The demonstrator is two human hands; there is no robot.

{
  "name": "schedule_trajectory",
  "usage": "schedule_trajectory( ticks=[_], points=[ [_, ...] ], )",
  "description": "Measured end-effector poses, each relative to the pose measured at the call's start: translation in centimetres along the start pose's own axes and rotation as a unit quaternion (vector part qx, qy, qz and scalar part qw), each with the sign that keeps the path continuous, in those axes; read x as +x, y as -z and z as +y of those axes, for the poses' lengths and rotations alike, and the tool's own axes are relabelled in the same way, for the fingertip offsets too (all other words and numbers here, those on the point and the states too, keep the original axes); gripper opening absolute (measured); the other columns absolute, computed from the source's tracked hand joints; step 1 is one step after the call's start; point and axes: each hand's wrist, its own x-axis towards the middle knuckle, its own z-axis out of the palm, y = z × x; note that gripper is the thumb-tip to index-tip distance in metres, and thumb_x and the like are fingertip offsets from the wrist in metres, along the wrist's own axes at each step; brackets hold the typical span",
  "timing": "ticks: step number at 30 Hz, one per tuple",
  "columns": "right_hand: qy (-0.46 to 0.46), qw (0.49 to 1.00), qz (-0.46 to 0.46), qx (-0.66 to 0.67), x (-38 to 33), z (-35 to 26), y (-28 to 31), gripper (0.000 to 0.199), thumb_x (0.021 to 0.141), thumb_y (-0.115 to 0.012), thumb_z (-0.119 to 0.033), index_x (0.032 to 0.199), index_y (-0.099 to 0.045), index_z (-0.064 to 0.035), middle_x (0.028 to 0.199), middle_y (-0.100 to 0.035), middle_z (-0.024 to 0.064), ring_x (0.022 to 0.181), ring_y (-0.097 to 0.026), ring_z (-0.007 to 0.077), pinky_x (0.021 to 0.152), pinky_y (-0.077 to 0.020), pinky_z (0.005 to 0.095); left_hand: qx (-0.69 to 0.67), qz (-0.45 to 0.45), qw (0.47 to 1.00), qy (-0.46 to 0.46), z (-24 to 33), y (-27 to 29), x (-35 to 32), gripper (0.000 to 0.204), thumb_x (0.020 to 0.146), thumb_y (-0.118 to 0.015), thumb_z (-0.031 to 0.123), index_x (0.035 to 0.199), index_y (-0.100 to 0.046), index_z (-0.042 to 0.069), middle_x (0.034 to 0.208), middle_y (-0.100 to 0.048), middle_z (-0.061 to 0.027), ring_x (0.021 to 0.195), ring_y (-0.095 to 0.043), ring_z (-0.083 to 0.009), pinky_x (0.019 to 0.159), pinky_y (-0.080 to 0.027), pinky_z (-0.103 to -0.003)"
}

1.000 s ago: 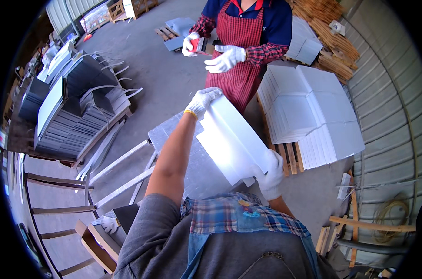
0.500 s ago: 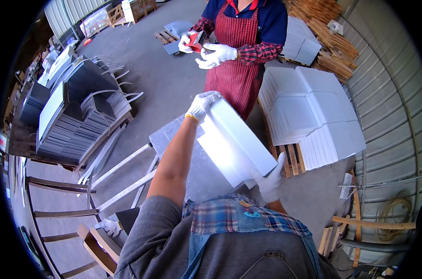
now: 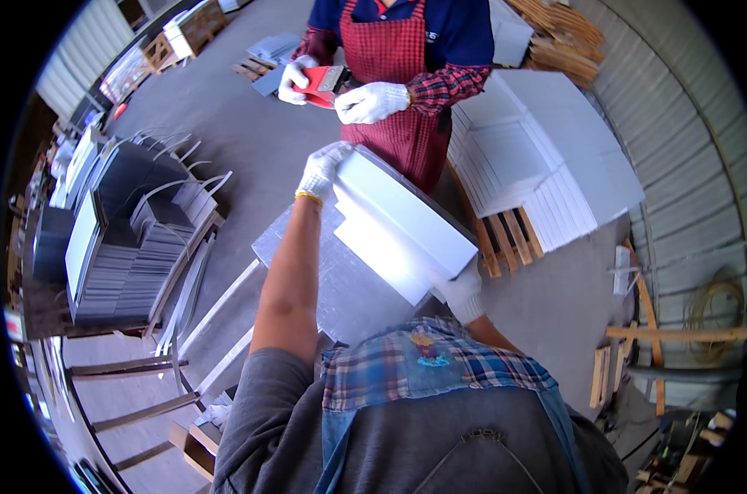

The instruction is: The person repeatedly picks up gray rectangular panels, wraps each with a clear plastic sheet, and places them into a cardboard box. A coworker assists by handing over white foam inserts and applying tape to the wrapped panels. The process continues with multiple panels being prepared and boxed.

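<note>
A long white panel with a folded raised edge [image 3: 406,210] lies slantwise on a grey metal-topped table [image 3: 291,255], with a bright, glaring flat part that may be another panel beneath. My left hand [image 3: 324,169], in a white knit glove, is closed over its far-left end. At the near-right end my right hand [image 3: 464,292], gloved too, grips the corner; its fingers are partly hidden by glare and the panel. Across the table stands a person in a red checked apron [image 3: 390,90], whose white-gloved hands hold a red tape dispenser [image 3: 320,85].
Right of the person, large white panels [image 3: 546,156] are stacked on a wooden pallet [image 3: 513,239]. Grey panels with loose straps [image 3: 126,247] fill a pallet at left. Below it stands a rack with bars [image 3: 147,412]. An open cardboard box [image 3: 194,451] sits near my left elbow.
My right hand has closed in around the panel's near end, its raised thumb now lowered. The person has turned the tape dispenser and brought both hands around it. My view has shifted slightly.
</note>
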Motion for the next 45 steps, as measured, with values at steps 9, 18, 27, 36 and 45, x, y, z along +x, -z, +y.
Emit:
schedule_trajectory(
  ticks=[9,18,27,36,45],
  points=[
    [0.021,1.000,0.000,0.005,-0.2,-0.8,0.6,0.087,0.067,-0.086,-0.051,0.130,-0.049,-0.0052,0.118,-0.067,0.0191,0.108,-0.067,0.0354,0.092,-0.0540,0.0417,-0.035,0.005,0.999,0.017,-1.7,0.5,0.9,0.027,0.093,-0.066,0.014,0.114,-0.071,-0.002,0.108,-0.073,-0.0108,0.094,-0.068,-0.0210,0.087,-0.054,-0.034],
    [0.002,0.997,-0.050,-0.055,0.5,2.5,-1.6,0.094,0.067,-0.083,-0.057,0.135,-0.044,-0.0040,0.124,-0.064,0.0182,0.113,-0.065,0.0344,0.095,-0.0528,0.0409,-0.032,0.005,0.999,0.019,-1.7,0.6,1.0,0.028,0.093,-0.065,0.013,0.115,-0.071,-0.004,0.109,-0.073,-0.0133,0.097,-0.068,-0.0226,0.089,-0.053,-0.034],
    [0.009,0.998,-0.050,-0.027,0.1,2.9,-1.6,0.094,0.069,-0.082,-0.056,0.137,-0.043,-0.0034,0.126,-0.062,0.0169,0.116,-0.063,0.0334,0.096,-0.0510,0.0416,-0.051,-0.002,0.999,0.004,-2.6,1.1,1.8,0.027,0.093,-0.065,0.011,0.114,-0.071,-0.005,0.107,-0.073,-0.0137,0.096,-0.068,-0.0231,0.088,-0.054,-0.034],
    [0.118,0.991,-0.036,-0.053,0.5,4.4,-2.9,0.101,0.071,-0.082,-0.053,0.145,-0.036,0.0005,0.136,-0.055,0.0184,0.125,-0.056,0.0337,0.102,-0.0470,0.0426,-0.058,0.023,0.998,0.021,-2.3,1.1,1.4,0.025,0.093,-0.065,0.012,0.113,-0.069,-0.004,0.105,-0.072,-0.0120,0.094,-0.068,-0.0226,0.087,-0.054,-0.036],
    [0.117,0.987,-0.035,-0.106,0.1,7.1,-4.8,0.109,0.076,-0.084,-0.044,0.152,-0.024,0.0036,0.147,-0.045,0.0232,0.138,-0.043,0.0370,0.111,-0.0400,0.0433,-0.059,0.021,0.998,0.002,-3.7,2.0,2.2,0.024,0.094,-0.063,0.012,0.111,-0.069,-0.003,0.105,-0.071,-0.0116,0.092,-0.068,-0.0228,0.085,-0.054,-0.037]
  ],
)
